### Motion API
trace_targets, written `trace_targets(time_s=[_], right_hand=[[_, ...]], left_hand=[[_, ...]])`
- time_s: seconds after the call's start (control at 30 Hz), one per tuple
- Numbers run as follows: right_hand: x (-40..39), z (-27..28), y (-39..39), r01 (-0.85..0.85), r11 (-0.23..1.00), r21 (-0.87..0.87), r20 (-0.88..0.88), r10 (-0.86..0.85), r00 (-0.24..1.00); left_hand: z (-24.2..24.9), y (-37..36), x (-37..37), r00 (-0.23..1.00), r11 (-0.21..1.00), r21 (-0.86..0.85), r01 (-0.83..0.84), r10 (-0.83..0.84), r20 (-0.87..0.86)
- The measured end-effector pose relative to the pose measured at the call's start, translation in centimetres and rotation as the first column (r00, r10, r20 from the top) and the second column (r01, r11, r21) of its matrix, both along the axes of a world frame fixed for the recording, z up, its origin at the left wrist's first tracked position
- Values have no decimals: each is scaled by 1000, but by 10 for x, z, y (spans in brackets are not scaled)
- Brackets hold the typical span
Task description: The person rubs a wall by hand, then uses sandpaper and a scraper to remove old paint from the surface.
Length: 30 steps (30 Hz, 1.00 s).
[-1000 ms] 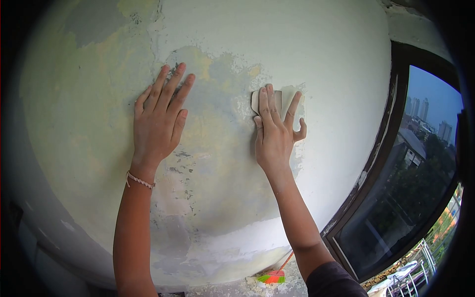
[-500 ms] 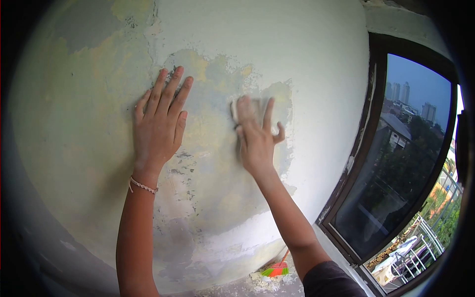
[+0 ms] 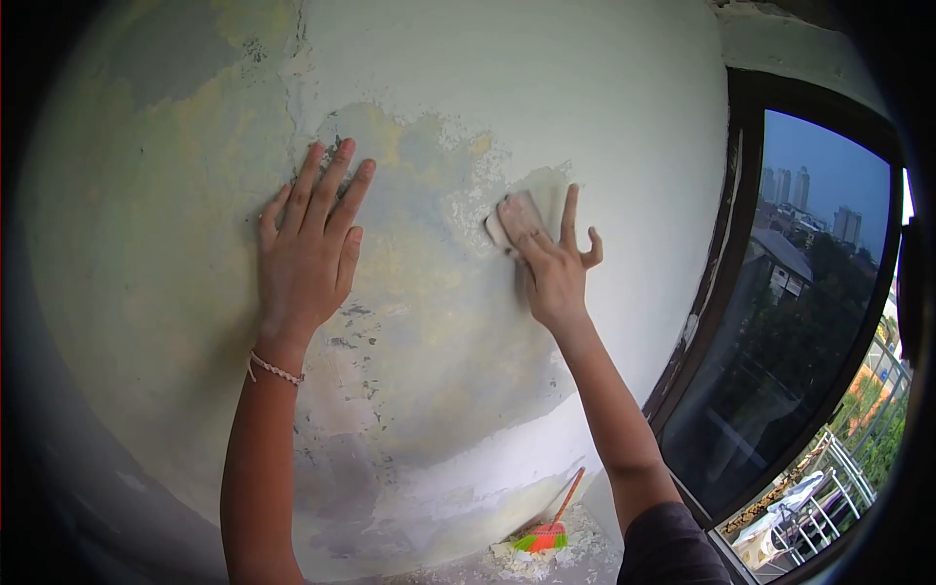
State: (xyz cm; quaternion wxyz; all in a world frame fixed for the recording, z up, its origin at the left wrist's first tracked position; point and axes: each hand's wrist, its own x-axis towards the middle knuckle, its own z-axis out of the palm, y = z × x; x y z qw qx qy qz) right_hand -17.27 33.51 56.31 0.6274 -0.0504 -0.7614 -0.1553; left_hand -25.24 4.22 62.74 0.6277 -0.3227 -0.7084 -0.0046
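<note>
On the patchy wall [image 3: 419, 283], where peeled paint leaves grey and yellowish areas, my left hand [image 3: 304, 253] lies flat with its fingers spread. A braided bracelet [image 3: 277, 368] circles that wrist. My right hand [image 3: 556, 263] presses a small pale sanding pad [image 3: 496, 232] against the wall, near the edge between the bare patch and the white paint. The first fingers lie over the pad, smeared by motion, while the other two stick out. Most of the pad's face is hidden against the wall.
A dark-framed window [image 3: 780, 292] stands at the right, with buildings and greenery outside. At the wall's foot lies a red and green broom [image 3: 542, 536] among flakes of debris [image 3: 512, 559]. A white metal rack [image 3: 829, 487] shows through the opening at lower right.
My right hand has moved to the right across the wall with the pad. My left hand stays flat on the wall, nearly in the same spot. More of the broom's handle shows.
</note>
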Motion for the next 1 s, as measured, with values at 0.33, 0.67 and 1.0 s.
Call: trace_targets(time_s=[0.33,0.67,1.0], right_hand=[[30,9,35,-733,652,-196,214,758,617],[39,21,30,-722,-83,-687,-122,993,2],[-13,24,75,-500,861,91,-313,502,807]], left_hand=[[-7,8,6,954,952,-121,282,-264,142],[-40,114,77,244,576,297,761,-680,691],[-25,104,43,986,937,-307,169,-156,64]])
